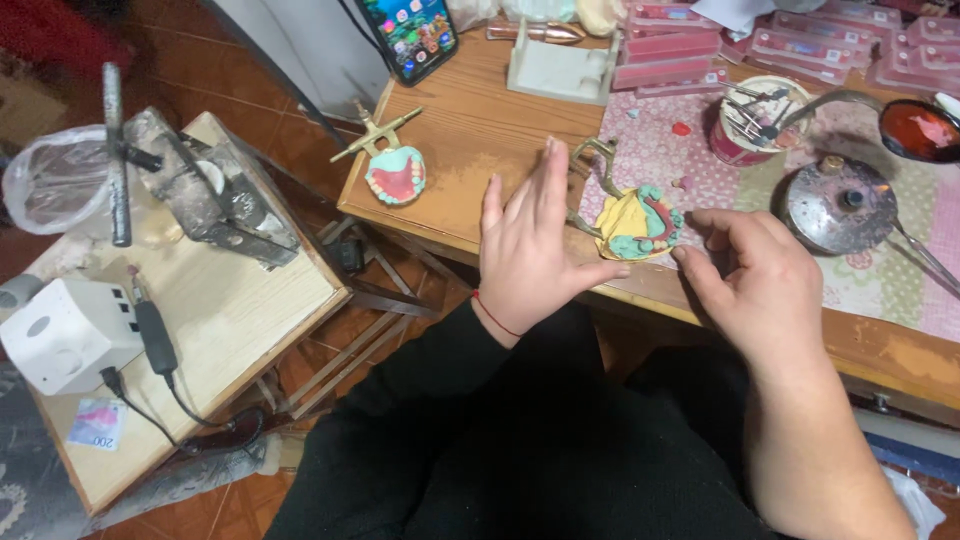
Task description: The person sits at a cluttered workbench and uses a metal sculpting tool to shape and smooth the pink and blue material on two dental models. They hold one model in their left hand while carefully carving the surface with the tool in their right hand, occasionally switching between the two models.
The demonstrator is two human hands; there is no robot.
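My left hand point(530, 245) hovers flat over the wooden table point(470, 140), fingers spread, holding nothing; its thumb reaches toward a yellow and green dental cast on a brass articulator point(633, 222). My right hand point(765, 285) rests at the table's front edge just right of that cast, fingers curled loosely, the fingertips near or touching its side. A second cast with pink wax and teeth on a brass frame point(395, 172) lies at the table's left corner, apart from both hands.
A phone point(412, 35) leans at the back left. A cup of metal tools point(758, 118), a round metal burner point(838, 205), a ladle of red wax point(920, 130) and pink boxes point(670, 45) crowd the right. A side bench point(230, 310) holds a white box point(65, 335) and a metal press point(205, 190).
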